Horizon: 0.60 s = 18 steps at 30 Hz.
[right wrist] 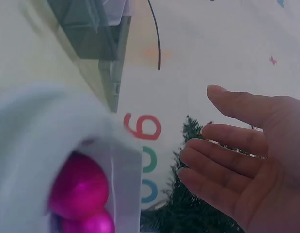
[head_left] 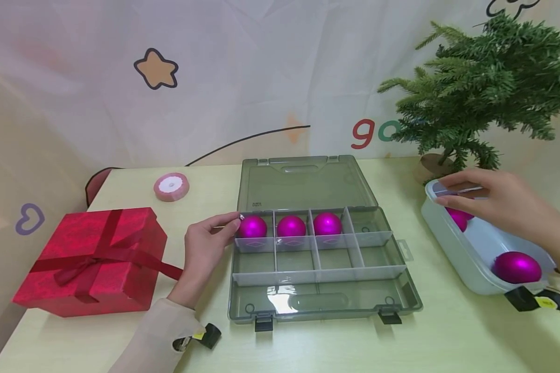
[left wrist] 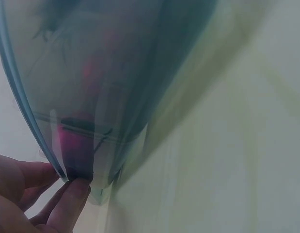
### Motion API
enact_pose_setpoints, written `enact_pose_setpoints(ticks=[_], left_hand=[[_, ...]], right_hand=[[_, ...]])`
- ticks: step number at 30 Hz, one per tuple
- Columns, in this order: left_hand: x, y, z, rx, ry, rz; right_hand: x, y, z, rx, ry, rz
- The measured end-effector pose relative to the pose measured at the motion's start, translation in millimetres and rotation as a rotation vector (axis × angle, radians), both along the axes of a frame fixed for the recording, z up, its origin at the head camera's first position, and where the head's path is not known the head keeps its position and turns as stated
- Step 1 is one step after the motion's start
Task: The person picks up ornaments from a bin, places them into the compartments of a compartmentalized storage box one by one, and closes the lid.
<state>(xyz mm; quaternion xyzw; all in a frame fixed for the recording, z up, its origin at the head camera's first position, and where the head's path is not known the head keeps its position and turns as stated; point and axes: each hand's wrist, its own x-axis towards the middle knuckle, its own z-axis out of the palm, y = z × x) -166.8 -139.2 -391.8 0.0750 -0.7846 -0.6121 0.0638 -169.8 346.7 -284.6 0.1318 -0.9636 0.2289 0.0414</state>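
A grey translucent divider box (head_left: 308, 300) lies with its lid open on the table. Three shiny magenta Christmas balls sit in its back row: a left ball (head_left: 253, 227), a middle ball (head_left: 291, 226) and a right ball (head_left: 327, 224). My left hand (head_left: 204, 248) pinches the left ball's silver cap between thumb and fingers, right at the box rim. Over the far end of a pale blue bin (head_left: 452, 259) is my right hand (head_left: 504, 202), its fingers spread apart from the thumb and holding nothing. Inside that bin lie more magenta balls (right wrist: 79, 187), one at its near end (head_left: 517, 267).
Left of the box stands a red gift box (head_left: 93, 264) with a ribbon bow. A pink ribbon roll (head_left: 171, 187) lies behind it. A small artificial Christmas tree (head_left: 485, 88) rises behind the bin, and a printed cloth (head_left: 261, 77) hangs along the table's back.
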Motion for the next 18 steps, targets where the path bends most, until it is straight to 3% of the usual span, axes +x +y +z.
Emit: enact_pose_setpoints(ticks=[9, 18], left_hand=[[1.3, -1, 0.3, 0.015, -0.007, -0.006], [1.1, -1, 1.3, 0.008, -0.003, -0.010]], right_hand=[[3.8, 31, -12.5, 0.024, -0.016, -0.037], [-0.6, 50, -32.5, 0.049, -0.053, -0.024]])
